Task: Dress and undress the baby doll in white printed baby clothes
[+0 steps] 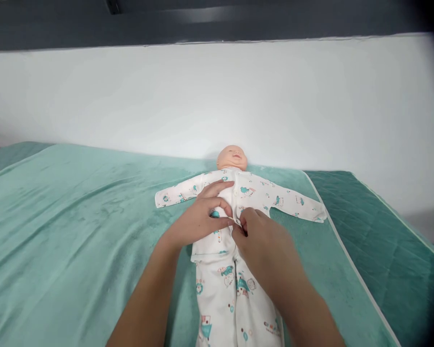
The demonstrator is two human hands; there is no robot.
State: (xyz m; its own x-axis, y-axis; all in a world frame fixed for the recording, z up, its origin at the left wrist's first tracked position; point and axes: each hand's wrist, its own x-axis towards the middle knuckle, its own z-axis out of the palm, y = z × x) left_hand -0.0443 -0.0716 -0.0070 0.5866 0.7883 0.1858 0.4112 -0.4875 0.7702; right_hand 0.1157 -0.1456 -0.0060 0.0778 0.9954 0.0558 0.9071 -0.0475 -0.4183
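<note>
White wall behind doll, green blanket beneath it. Shirt on doll's torso, trousers on its legs. Left hand and right hand each pinch shirt's front edge at doll's middle.

Blanket: before us, the wall behind it
Doll: lying on the blanket, between us and the wall
Shirt: on the doll — our left hand and right hand at its front
Trousers: just below the shirt, nearer us
</note>
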